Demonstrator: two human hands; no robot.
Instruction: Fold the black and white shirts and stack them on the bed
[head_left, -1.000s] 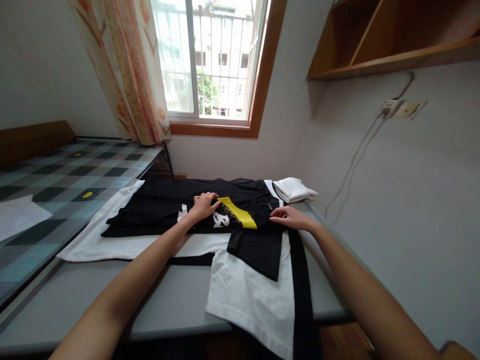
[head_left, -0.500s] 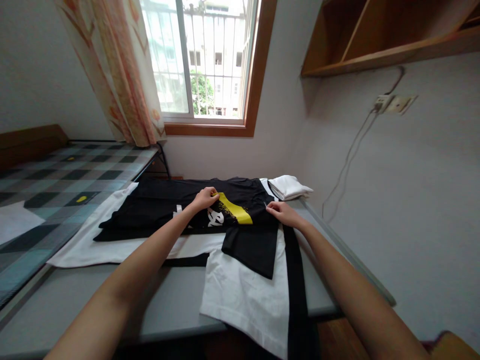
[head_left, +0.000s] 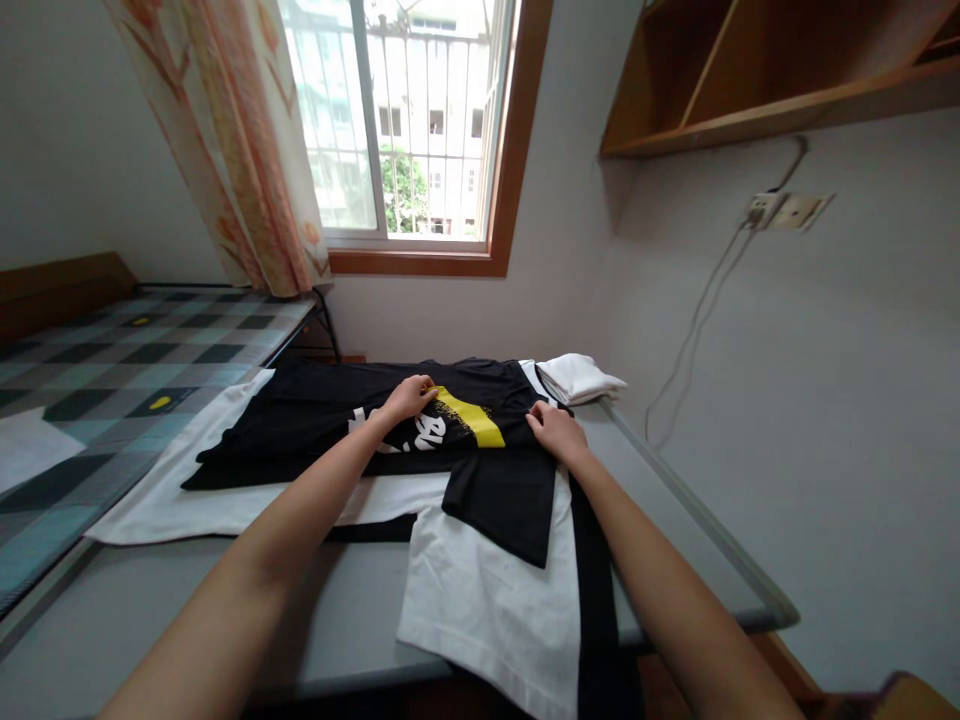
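A black T-shirt [head_left: 300, 410] with a yellow stripe and white lettering lies across the table, its short sleeve toward me. Under it is a white and black garment [head_left: 487, 600] whose sleeve hangs over the table's front edge. My left hand [head_left: 409, 397] pinches the black cloth at the far end of the yellow stripe. With fingers closed, my right hand [head_left: 555, 430] grips the black shirt near its shoulder and collar, right of the stripe. A folded white cloth [head_left: 577, 377] sits just beyond my right hand.
The grey table [head_left: 360, 620] runs along the right wall. At the left is a bed with a checked cover [head_left: 195, 340] and a white sheet [head_left: 30, 450] on it. A curtain [head_left: 247, 150] hangs by the window. A wooden shelf [head_left: 750, 120] and a socket [head_left: 787, 211] are at right.
My right hand has shifted slightly left on the black shirt, its fingers now lower over the cloth. My left hand stays almost where it was.
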